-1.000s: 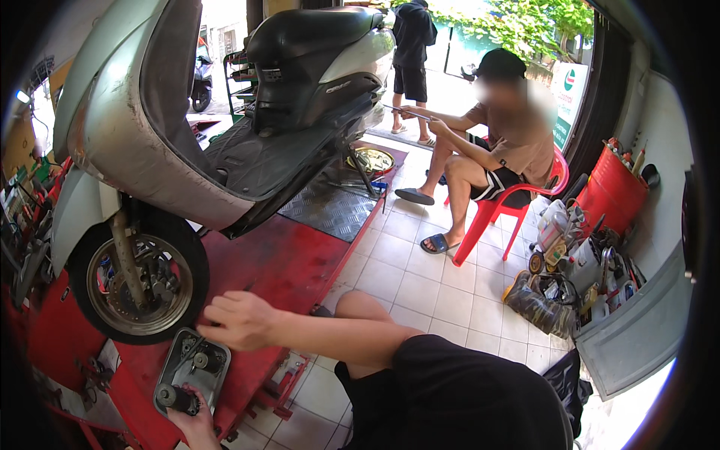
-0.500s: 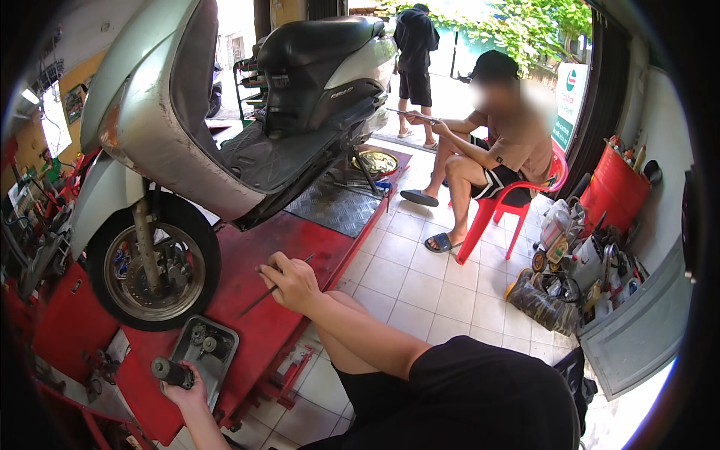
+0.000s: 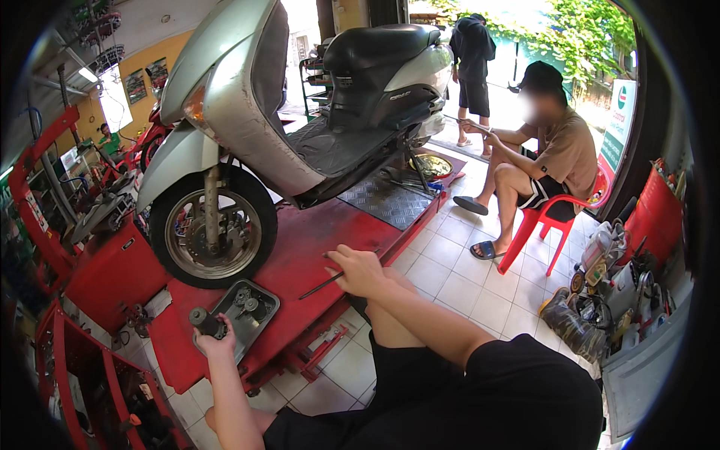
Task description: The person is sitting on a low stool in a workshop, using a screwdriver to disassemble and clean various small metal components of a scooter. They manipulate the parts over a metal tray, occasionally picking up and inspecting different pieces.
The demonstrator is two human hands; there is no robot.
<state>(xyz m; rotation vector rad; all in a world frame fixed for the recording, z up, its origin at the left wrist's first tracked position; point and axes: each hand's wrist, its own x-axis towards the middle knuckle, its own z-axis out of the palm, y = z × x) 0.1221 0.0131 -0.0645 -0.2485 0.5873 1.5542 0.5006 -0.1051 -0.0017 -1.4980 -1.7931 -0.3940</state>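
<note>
My left hand (image 3: 217, 339) is closed around a dark metal cylinder with a stubby end, possibly a small motor (image 3: 205, 321). It is held upright beside the near left side of a grey metal tray (image 3: 260, 330). Several small metal parts (image 3: 250, 304) lie in that tray, on the red lift platform (image 3: 319, 234). To the right, above the platform edge, my right hand (image 3: 360, 271) grips a thin dark rod-like tool (image 3: 319, 288). Its tip points left toward the tray without touching it. The rod's exact kind is unclear.
A silver scooter (image 3: 244, 124) stands on the platform, its front wheel (image 3: 160, 225) just behind the tray. On the right, a person (image 3: 566, 146) sits on a red plastic chair (image 3: 525, 232); another (image 3: 472, 67) stands farther back. Boots (image 3: 571, 322) and containers line the right wall.
My view has turned left and tilted, so the scene has shifted right in the picture. Both hands keep hold of the same things, and the cylinder stays beside the tray.
</note>
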